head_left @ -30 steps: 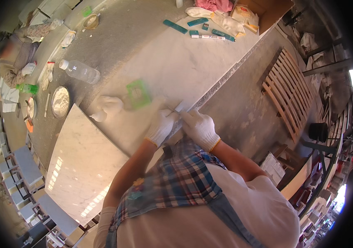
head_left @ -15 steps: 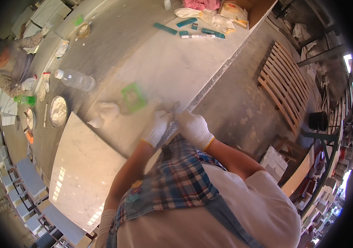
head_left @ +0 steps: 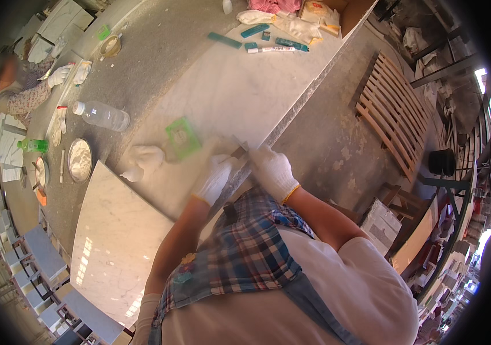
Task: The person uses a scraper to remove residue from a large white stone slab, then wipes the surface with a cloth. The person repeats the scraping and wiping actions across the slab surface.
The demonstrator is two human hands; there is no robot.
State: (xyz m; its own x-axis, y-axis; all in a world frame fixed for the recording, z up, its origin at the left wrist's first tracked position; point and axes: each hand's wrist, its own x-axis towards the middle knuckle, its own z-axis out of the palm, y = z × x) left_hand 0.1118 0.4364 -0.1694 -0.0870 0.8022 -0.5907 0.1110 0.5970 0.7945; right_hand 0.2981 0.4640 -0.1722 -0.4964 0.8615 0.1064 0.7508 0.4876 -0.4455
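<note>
My left hand (head_left: pixel 215 178), in a white knit glove, is closed by the edge of a pale veined marble slab (head_left: pixel 222 86). A thin flat-bladed tool (head_left: pixel 238 150), dark along part of it, sticks out between my hands at that edge; my left fingers grip it. My right hand (head_left: pixel 274 171), gloved too, is closed just right of it at the slab's edge, and its fingers hide what they hold. Left of my hands, a green square frame-like case (head_left: pixel 183 138) and a crumpled white cloth (head_left: pixel 146 160) lie on the slab.
A polished marble piece (head_left: pixel 116 241) lies at the near left. Beyond are a clear bottle (head_left: pixel 103 115), a bowl of white powder (head_left: pixel 80 160), a marker (head_left: pixel 270 50) and teal blocks (head_left: pixel 225 40). A co-worker (head_left: pixel 18 92) stands far left; a wooden pallet (head_left: pixel 394 112) is at right.
My hands stay at the slab's edge with small shifts, and more of the tool shows between them. The co-worker's hand has moved up and away from the green bottle.
</note>
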